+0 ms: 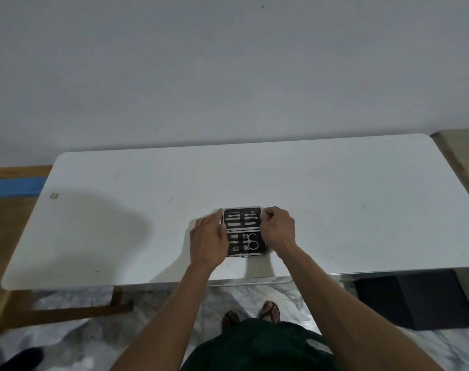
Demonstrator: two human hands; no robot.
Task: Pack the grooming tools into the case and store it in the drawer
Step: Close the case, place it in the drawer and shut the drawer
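Note:
A small black grooming case (243, 231) lies open and flat on the white table (121, 210), near its front edge. Several silver tools sit in its loops, among them small scissors (252, 241) in the near half. My left hand (208, 241) rests flat against the case's left side, fingers pointing away from me. My right hand (277, 227) curls over the right edge, fingertips touching the far right corner. Both hands touch the case. No drawer is visible.
A pale wall stands behind the table. A wooden frame (67, 311) shows under the table's left end, and a dark box (415, 298) sits on the marble floor at the right. My feet in sandals (250, 314) are below the table edge.

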